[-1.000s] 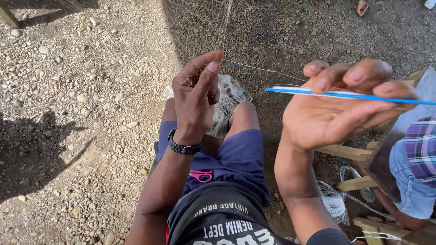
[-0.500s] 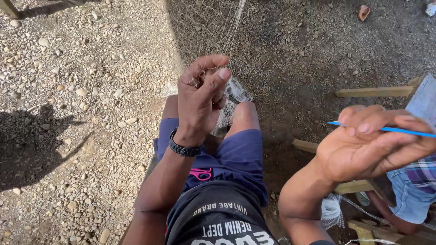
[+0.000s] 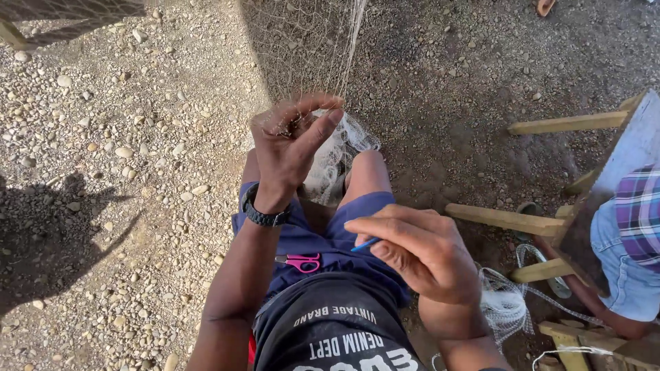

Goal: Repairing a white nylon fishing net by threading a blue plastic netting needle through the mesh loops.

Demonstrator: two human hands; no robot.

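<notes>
Lowering right hand [image 3: 419, 257] lapward since before

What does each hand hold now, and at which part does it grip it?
The left hand pinches the fishing net at a mesh near its edge. The right hand holds a blue netting needle; its fingers cover most of it.

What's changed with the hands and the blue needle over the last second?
The right hand swung in from far out on the right and down over the lap, carrying the blue needle, now mostly hidden under the fingers. The left hand stayed raised, pinching the fishing net. The pink scissors stayed on the lap.
</notes>
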